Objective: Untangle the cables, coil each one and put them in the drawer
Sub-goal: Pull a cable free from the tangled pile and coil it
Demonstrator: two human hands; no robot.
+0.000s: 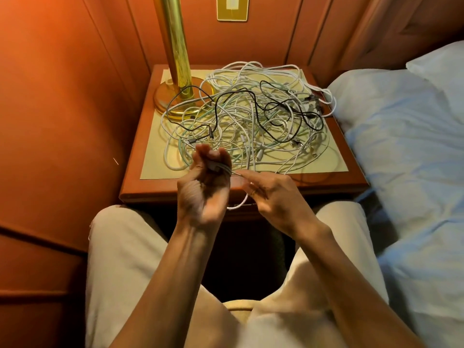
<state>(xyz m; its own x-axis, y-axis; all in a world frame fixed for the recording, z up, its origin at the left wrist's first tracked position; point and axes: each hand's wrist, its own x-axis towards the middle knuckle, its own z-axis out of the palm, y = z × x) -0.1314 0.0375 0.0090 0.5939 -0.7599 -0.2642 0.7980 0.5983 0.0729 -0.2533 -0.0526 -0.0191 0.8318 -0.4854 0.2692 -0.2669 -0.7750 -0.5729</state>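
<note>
Your left hand (206,177) is raised over the worktop's (253,188) near edge, its grip curled round a few turns of white cable (222,168). Your right hand (271,194) pinches the same cable just beside it. Behind them, the tangled cables (251,114) cover the worktop, touching the brass lamp base (173,101).

Bedroom, bed (401,151), nightstand (351,183), brass lamp (175,59)

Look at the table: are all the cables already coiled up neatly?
No, most cables lie in a tangled heap on the bedside table, and only one white cable is looped around the left hand.
</note>
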